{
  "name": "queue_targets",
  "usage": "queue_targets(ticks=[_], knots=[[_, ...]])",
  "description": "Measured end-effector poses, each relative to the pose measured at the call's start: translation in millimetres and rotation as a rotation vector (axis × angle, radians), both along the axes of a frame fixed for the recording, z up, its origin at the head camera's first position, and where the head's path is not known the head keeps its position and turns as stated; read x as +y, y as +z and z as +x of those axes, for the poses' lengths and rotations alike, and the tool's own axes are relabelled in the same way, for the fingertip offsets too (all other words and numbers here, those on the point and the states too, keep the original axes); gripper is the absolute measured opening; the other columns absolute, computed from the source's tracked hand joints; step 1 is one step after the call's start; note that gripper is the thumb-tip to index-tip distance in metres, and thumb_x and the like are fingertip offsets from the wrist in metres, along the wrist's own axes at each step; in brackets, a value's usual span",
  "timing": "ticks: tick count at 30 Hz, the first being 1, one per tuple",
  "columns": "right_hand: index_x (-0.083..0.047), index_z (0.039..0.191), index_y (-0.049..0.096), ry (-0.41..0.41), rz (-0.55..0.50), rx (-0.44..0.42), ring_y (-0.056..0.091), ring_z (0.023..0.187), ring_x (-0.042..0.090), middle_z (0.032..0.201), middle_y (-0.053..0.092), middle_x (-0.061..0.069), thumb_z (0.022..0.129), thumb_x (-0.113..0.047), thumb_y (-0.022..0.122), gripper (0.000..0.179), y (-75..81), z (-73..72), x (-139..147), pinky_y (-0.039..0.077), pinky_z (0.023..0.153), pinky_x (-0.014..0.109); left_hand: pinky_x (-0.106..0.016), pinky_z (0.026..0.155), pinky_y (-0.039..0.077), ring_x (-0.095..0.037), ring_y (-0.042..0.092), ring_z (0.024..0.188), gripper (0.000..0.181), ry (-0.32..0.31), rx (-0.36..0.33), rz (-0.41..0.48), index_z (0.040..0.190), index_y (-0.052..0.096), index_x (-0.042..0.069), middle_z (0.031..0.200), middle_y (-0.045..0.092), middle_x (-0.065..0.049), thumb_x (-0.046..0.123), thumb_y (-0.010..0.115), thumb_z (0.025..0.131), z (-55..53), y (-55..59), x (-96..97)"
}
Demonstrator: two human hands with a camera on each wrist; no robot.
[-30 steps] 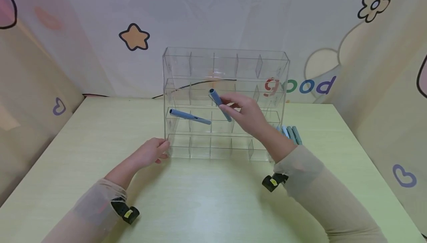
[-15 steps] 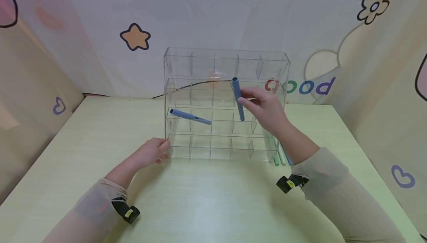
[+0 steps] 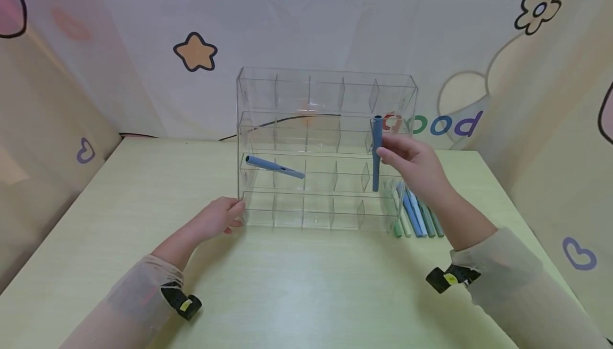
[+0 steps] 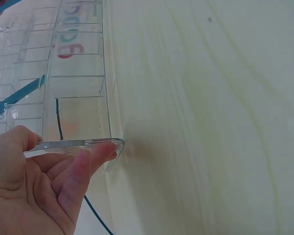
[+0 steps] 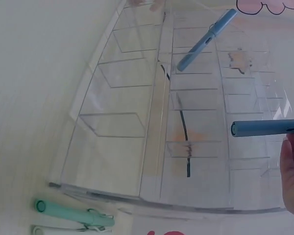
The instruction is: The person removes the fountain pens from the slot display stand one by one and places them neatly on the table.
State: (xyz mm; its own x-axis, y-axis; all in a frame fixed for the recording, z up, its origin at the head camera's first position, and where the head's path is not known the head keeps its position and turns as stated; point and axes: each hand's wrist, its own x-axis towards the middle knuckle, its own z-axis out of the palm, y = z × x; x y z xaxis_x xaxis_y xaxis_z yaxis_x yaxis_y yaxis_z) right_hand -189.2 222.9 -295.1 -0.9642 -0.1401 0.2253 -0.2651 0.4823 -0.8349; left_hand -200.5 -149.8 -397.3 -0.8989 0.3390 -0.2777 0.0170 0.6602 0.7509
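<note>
A clear acrylic display rack (image 3: 318, 220) with several tiers of compartments stands upright on the table. My left hand (image 3: 217, 220) grips its lower left side panel (image 4: 78, 143), thumb and fingers on either face. Between thumb and fingertips my right hand (image 3: 416, 168) pinches a blue pen (image 3: 377, 157), which stands nearly vertical before the rack's right end, clip side up. In the right wrist view that held pen (image 5: 264, 128) points its lower end toward the rack. A second blue pen (image 3: 275, 167) lies slanted in the second tier from the bottom, at the left.
Several blue, green and pale pens (image 3: 414, 216) lie side by side on the table (image 3: 306, 290) at the rack's right end, partly behind my right hand and seen through the panel. A printed cloth backdrop (image 3: 325, 24) rises behind and at both sides.
My right hand has carried the blue pen rightward along the rack and turned it from slanted to nearly upright. More of the pens on the table now show. The left hand has stayed put.
</note>
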Motion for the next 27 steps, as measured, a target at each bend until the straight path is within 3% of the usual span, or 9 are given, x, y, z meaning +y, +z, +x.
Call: queue_targets(ticks=[10,19,27], knots=[[-0.001,0.131,0.051,-0.054,0.052,-0.056,0.059,0.092,0.007,0.116,0.058,0.012,0.094,-0.031,0.053,0.047,-8.9,14.6,34,0.046,0.079,0.015,-0.035,0.066,0.052,-0.034,0.063,0.099,0.042,-0.007,0.008,0.017,0.118,0.052,-0.011,0.127,0.049,-0.031,0.02,0.031,0.099,0.7,2.6,-0.1],[0.002,0.131,0.049,-0.09,0.037,-0.049,0.06,0.089,0.0,0.104,0.06,-0.011,0.095,-0.03,0.053,0.049,-17.3,19.9,71,0.046,0.076,0.013,-0.034,0.067,0.052,-0.033,0.063,0.099,0.043,-0.002,-0.001,0.012,0.124,0.049,-0.011,0.126,0.05,-0.03,0.02,0.032,0.1,-0.5,3.0,-1.3],[0.009,0.13,0.045,-0.077,0.034,-0.084,0.059,0.088,-0.005,0.099,0.058,-0.018,0.096,-0.026,0.051,0.05,-28.2,17.7,104,0.045,0.075,0.011,-0.034,0.065,0.051,-0.032,0.064,0.095,0.043,0.0,-0.003,0.003,0.125,0.048,-0.012,0.127,0.048,-0.032,0.019,0.032,0.1,-0.4,0.7,-1.1]])
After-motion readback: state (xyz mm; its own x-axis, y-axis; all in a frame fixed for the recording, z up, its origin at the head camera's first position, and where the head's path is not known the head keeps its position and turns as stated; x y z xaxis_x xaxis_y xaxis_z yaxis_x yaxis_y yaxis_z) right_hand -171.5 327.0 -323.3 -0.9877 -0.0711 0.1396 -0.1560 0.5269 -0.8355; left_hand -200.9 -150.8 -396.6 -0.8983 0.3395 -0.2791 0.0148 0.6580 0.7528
